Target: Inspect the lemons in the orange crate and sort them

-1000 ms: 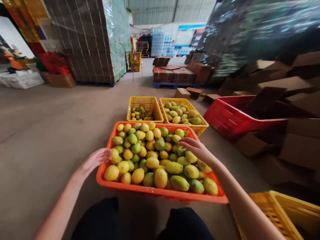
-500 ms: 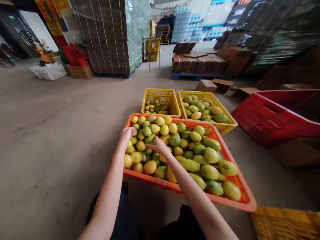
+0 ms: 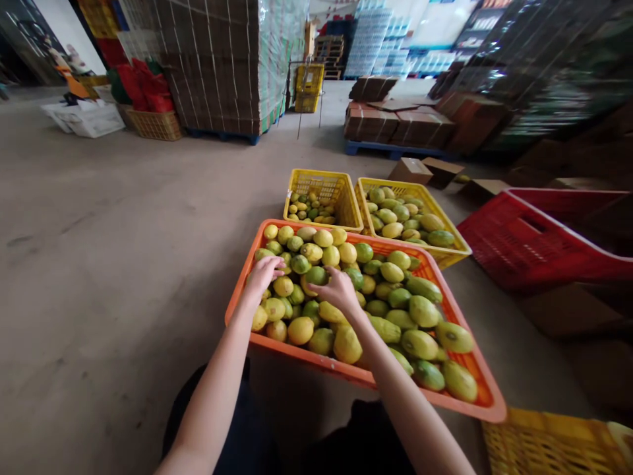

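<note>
A large orange crate (image 3: 487, 396) in front of me is heaped with yellow and green papayas (image 3: 300, 330), rounder at the left and longer at the right. My left hand (image 3: 266, 274) is over the crate's left part, fingers stretched over the fruit and nothing gripped. To its right, my right hand (image 3: 340, 290) is open above the pile, its thumb pointing left beside a green papaya (image 3: 316, 276). Whether the fingertips touch the fruit I cannot tell.
Behind the orange crate stand two yellow crates, a smaller-fruit one (image 3: 324, 174) and a fuller one (image 3: 462, 251). A red crate (image 3: 514, 244) is at the right, and a yellow crate (image 3: 548, 439) at the lower right. Wrapped carton stacks (image 3: 212, 66) rise farther back.
Both hands have shifted right over the papayas, the right one farther into the pile. The left hand has come inward from the crate's left rim. The view has moved slightly.
</note>
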### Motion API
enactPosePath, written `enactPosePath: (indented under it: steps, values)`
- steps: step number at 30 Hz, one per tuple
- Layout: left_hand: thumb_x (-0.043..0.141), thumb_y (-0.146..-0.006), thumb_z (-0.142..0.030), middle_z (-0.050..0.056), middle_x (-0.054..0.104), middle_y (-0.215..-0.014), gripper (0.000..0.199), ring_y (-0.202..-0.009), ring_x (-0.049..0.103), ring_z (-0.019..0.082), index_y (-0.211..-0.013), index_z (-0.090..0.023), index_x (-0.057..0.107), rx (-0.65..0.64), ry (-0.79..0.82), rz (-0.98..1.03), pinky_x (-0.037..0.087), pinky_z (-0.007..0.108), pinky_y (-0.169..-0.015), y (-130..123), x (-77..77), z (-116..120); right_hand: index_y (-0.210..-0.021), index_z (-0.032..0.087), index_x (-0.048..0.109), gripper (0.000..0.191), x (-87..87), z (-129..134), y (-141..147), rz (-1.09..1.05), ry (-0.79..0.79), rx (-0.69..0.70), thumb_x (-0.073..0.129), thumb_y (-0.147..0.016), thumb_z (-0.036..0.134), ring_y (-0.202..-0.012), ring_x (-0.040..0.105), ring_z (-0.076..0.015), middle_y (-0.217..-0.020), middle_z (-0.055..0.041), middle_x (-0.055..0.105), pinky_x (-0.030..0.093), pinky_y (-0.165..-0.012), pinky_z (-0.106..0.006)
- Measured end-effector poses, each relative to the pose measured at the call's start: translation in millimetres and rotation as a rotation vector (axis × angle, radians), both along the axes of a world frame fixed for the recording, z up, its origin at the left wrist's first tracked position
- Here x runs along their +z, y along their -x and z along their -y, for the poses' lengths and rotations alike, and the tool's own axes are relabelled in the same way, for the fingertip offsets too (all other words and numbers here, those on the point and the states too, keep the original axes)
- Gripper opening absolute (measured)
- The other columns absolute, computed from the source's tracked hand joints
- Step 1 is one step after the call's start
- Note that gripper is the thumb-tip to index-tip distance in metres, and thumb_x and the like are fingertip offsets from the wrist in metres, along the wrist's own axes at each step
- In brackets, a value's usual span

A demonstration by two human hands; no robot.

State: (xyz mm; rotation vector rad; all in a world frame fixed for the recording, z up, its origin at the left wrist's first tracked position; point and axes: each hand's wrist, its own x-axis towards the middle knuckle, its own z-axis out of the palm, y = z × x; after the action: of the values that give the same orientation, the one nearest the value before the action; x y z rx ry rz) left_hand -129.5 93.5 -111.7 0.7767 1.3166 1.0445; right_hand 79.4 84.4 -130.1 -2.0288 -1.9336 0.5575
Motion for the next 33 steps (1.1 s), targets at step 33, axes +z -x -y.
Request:
enactPosePath:
  steps: [33]
  values:
    - [0.033,-0.102,-0.031,0.005,0.07,-0.081,0.043,-0.08,0.073,0.017,-0.078,-0.02,0.067,0.716,0.027,0.819,0.061,0.029,-0.077,77.0,44.7,16.5,-0.106,0.025,0.078,0.042,-7.4,9.5,39.4,-0.08,0.307,0.404,0.09,-0.067,0.014,-0.107,0.076,-0.0359,-0.105,-0.012,0.082,0.058,-0.097,-0.044]
